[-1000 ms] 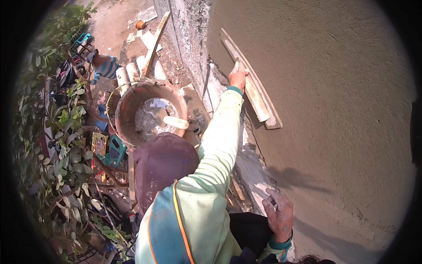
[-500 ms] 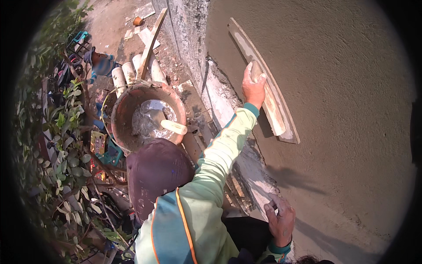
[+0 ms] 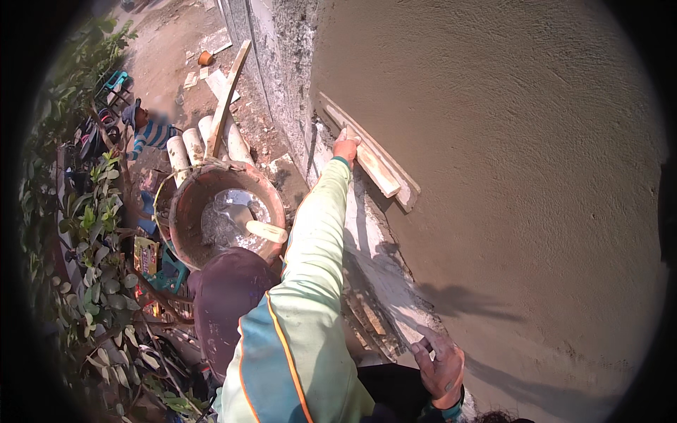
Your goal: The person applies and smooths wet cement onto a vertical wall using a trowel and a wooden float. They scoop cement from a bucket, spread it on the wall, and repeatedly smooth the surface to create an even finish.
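Note:
My left hand [image 3: 345, 146] is closed round the wooden handle of a long plastering float [image 3: 386, 168]. The float lies slantwise against a wall of wet grey plaster [image 3: 522, 141], beside the wall's rough left edge. Low in the view, close to the same wall, my right hand [image 3: 443, 368] has its fingers loosely bent and apart, with nothing seen in it. A clay-coloured bucket [image 3: 185, 204] stands left of my left arm. In it are wet grey mortar [image 3: 220, 218] and a trowel with a pale handle [image 3: 266, 231].
Beyond the bucket, a wooden plank [image 3: 229, 99] leans across several pale cylinders [image 3: 194, 146]. Leafy branches [image 3: 99, 261] crowd the left side. A person in a striped top [image 3: 151, 135] is farther down. A dark maroon rounded shape [image 3: 229, 303] sits below the bucket.
My left hand has carried the float left across the plaster to the wall's rough edge, tilting it more. My right hand has barely moved, and the view has shifted slightly.

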Tool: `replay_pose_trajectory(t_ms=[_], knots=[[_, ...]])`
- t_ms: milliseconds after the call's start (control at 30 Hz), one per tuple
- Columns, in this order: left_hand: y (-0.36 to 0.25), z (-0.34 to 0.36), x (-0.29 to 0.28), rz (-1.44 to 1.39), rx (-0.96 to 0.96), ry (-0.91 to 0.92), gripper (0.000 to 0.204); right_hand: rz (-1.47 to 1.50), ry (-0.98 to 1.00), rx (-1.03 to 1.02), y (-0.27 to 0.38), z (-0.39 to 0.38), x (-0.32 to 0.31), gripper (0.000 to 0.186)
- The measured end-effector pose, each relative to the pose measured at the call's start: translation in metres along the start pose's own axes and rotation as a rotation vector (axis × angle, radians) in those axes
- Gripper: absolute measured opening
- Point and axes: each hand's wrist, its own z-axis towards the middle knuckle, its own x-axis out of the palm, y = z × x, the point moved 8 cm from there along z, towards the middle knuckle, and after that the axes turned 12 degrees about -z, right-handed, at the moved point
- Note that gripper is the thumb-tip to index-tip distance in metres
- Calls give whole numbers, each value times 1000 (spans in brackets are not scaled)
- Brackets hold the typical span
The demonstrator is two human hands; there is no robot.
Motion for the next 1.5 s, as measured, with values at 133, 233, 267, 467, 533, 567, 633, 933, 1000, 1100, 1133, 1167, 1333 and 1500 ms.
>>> replay_pose_trajectory(t_ms=[133, 233, 267, 467, 533, 567, 633, 933, 1000, 1100, 1133, 1167, 1333, 1500], knots=[[-74, -24, 70, 86, 156, 104, 81, 42, -45, 49, -2, -6, -7, 39], [-133, -67, 105, 282, 446, 149, 84, 45, -31, -61, 5, -4, -6, 39], [-144, -102, 135, 387, 479, 153, 86, 40, -37, -69, 4, -4, -8, 39], [-148, -311, 217, 466, 672, 323, 91, 9, -62, -223, 20, -4, -10, 39], [-85, -367, 217, 483, 528, 313, 95, 20, -62, -228, 18, -2, -9, 39], [-51, -391, 210, 489, 516, 298, 95, 25, -57, -205, 12, -2, -7, 40], [19, -413, 190, 585, 279, 348, 96, 34, -52, -164, -1, -3, -4, 40], [-76, -246, 160, 354, 329, 256, 93, 13, -97, -146, -12, -26, -15, 41], [-73, -245, 154, 377, 327, 257, 94, 37, -75, -154, -7, -25, -13, 40], [-35, -299, 165, 522, 411, 278, 96, 35, -61, -208, 0, -17, -9, 39], [-17, -328, 176, 581, 372, 308, 97, 29, -61, -223, -1, -14, -8, 38], [-14, -351, 182, 506, 326, 353, 98, 16, -66, -207, -2, -12, -7, 38], [-29, -312, 162, 483, 313, 266, 100, 47, -64, -137, -7, -16, -10, 37], [62, -331, 126, 423, 44, 229, 99, 40, -64, -177, 1, -13, -9, 36]])
